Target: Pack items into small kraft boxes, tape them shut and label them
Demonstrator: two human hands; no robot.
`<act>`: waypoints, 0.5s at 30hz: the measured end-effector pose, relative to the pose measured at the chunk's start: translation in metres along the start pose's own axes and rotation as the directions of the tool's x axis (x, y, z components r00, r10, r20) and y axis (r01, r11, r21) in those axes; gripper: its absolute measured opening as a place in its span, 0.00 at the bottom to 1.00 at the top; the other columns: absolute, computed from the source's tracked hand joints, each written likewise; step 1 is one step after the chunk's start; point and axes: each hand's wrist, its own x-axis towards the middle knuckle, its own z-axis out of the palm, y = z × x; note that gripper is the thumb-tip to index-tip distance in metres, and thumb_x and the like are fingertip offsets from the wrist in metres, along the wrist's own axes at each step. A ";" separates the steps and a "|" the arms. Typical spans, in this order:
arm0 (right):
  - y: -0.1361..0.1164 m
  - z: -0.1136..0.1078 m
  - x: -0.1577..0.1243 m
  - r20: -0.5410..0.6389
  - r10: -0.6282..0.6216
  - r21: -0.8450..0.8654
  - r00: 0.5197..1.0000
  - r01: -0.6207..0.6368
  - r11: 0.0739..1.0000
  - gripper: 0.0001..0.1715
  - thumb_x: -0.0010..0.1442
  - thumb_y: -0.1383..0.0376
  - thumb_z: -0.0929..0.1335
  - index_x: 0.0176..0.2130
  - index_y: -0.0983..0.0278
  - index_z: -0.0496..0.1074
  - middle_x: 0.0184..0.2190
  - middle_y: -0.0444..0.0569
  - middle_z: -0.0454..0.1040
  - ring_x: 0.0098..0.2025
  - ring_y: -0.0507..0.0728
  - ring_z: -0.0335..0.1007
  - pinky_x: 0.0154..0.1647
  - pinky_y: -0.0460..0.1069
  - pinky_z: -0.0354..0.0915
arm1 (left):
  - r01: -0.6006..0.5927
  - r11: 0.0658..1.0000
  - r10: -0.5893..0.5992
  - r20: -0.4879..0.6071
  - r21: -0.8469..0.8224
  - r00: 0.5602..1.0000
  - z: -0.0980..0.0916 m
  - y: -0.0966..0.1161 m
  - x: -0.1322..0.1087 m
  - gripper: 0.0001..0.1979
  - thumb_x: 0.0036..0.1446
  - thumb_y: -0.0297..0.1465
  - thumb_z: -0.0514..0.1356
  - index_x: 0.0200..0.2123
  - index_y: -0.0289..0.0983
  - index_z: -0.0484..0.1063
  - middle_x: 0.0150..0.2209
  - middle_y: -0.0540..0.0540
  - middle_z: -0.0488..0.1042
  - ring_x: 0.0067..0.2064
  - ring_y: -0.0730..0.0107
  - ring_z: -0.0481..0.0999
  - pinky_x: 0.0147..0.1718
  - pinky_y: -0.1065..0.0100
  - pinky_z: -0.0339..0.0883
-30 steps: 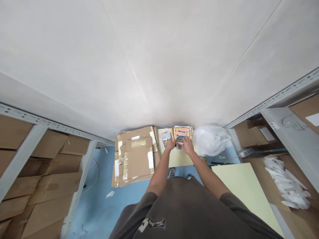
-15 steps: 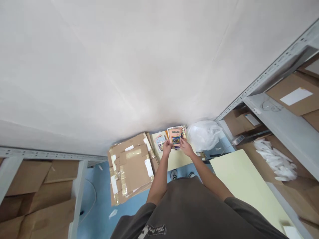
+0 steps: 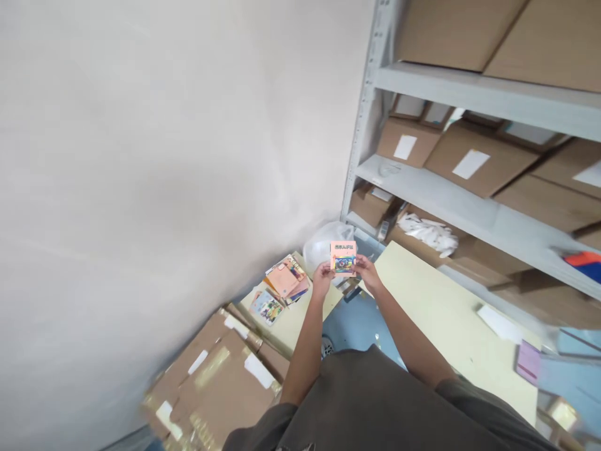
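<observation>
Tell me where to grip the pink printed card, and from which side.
Pinch the pink printed card at its top edge, from the far side: it is thin, flat and held upright, and the left hand and right hand occupy its lower corners, leaving that edge free.

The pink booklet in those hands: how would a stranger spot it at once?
Beside the grey metal shelving, find the person's left hand and right hand. Between them is a small pink booklet with a colourful picture on its cover. Unlike the pile of printed booklets lying below, it is held up in the air.
</observation>
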 end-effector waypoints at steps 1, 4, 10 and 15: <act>-0.006 -0.015 -0.006 -0.030 -0.004 0.020 1.000 0.005 1.000 0.29 0.45 0.58 0.79 0.48 0.58 0.79 0.41 0.47 0.83 0.37 0.59 0.78 0.38 0.53 0.73 | 0.029 1.000 -0.029 0.033 0.006 0.999 0.015 -0.001 0.000 0.24 0.44 0.37 0.76 0.45 0.37 0.79 0.37 0.45 0.83 0.37 0.66 0.81 0.37 0.66 0.75; -0.017 -0.064 -0.030 -0.123 0.008 0.072 0.992 0.001 0.997 0.30 0.42 0.59 0.79 0.47 0.58 0.79 0.38 0.46 0.82 0.36 0.60 0.78 0.36 0.53 0.72 | 0.092 0.994 -0.098 0.108 0.060 0.989 0.065 -0.011 -0.005 0.25 0.41 0.32 0.75 0.45 0.37 0.79 0.37 0.45 0.83 0.36 0.65 0.81 0.33 0.68 0.75; -0.037 -0.189 -0.102 -0.278 0.062 0.185 0.959 -0.010 0.983 0.30 0.44 0.60 0.78 0.49 0.55 0.81 0.37 0.45 0.82 0.40 0.62 0.79 0.39 0.55 0.73 | 0.120 0.965 -0.173 0.222 0.233 0.960 0.185 -0.051 -0.048 0.23 0.40 0.29 0.74 0.44 0.37 0.79 0.44 0.42 0.82 0.33 0.70 0.80 0.30 0.71 0.74; -0.048 -0.286 -0.170 -0.333 0.051 0.253 0.942 0.037 0.967 0.30 0.48 0.56 0.78 0.52 0.55 0.81 0.43 0.49 0.84 0.44 0.64 0.80 0.42 0.56 0.73 | 0.067 0.933 -0.196 0.344 0.354 0.918 0.281 -0.077 -0.099 0.23 0.41 0.29 0.74 0.44 0.37 0.79 0.44 0.43 0.83 0.29 0.74 0.77 0.31 0.69 0.76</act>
